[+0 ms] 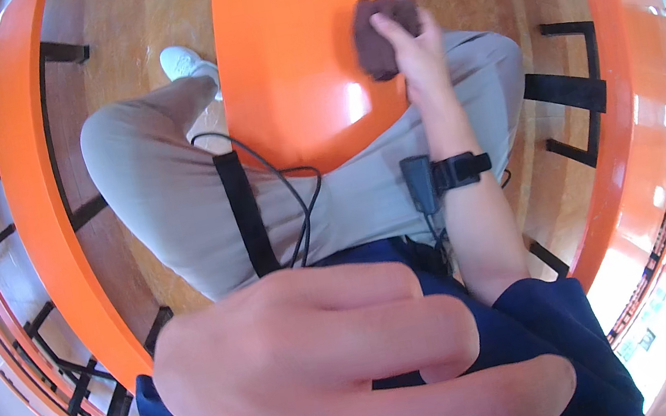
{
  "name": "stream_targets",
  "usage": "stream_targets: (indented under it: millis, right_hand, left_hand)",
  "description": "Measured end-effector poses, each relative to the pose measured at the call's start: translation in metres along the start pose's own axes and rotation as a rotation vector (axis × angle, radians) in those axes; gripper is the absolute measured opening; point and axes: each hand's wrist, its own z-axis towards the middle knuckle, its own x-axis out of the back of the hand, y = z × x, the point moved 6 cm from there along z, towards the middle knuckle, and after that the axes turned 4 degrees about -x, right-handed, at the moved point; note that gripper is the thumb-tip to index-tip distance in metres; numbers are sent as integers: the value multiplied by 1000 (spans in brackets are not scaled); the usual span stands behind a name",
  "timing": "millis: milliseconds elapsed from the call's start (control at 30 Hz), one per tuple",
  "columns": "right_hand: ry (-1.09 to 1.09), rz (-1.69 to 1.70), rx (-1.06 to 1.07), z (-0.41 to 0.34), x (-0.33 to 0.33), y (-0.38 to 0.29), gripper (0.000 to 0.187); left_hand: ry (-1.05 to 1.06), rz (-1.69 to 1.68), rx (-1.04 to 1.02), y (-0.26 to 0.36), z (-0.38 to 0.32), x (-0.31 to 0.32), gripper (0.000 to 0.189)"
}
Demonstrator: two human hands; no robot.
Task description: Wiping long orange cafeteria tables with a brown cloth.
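My right hand (416,52) grips a folded dark brown cloth (375,45), thumb on top. The cloth rests against the right edge of a glossy orange bench (304,34), which runs away from me between my legs. Very large and close to the camera, my left hand (324,355) shows its back with the fingers bent. Its fingertips are partly hidden, and whether it holds anything cannot be seen. A black strap with a small dark device (419,183) is on my right wrist.
A black cable (280,170) loops over my left thigh beside a black strap (247,216). Long orange tabletops or benches with black metal legs stand at left (33,192) and right (627,112). The floor (125,31) is brown and shiny.
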Motion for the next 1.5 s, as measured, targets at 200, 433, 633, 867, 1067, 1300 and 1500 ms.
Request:
stream_targets:
  millis: [200,433,633,867,1067,1300,1500]
  right_hand:
    - [94,-688,170,0,21,0,42]
    - [-271,-1057,450,-45,-84,5,48]
    - [-94,-1143,472,14,-31,-13,48]
    - [-18,-1254,356,12,-20,8,51]
    - [-320,-955,483,-44,-85,20,51]
    - [51,-881,293,39,19,7,50]
    - [138,-304,-133,67,72,55,47]
  left_hand:
    - [-158,64,64,2,-1,21,47]
    - [437,605,664,-86,-54,241,48]
    - [592,874,1000,-141,-140,312,58]
    - [496,774,944,-162,-130,285,52]
    - [391,899,876,-186,-159,305,58]
    - [302,972,1033,-168,-155,291,62]
    - [282,964,1013,-172,-156,291,57]
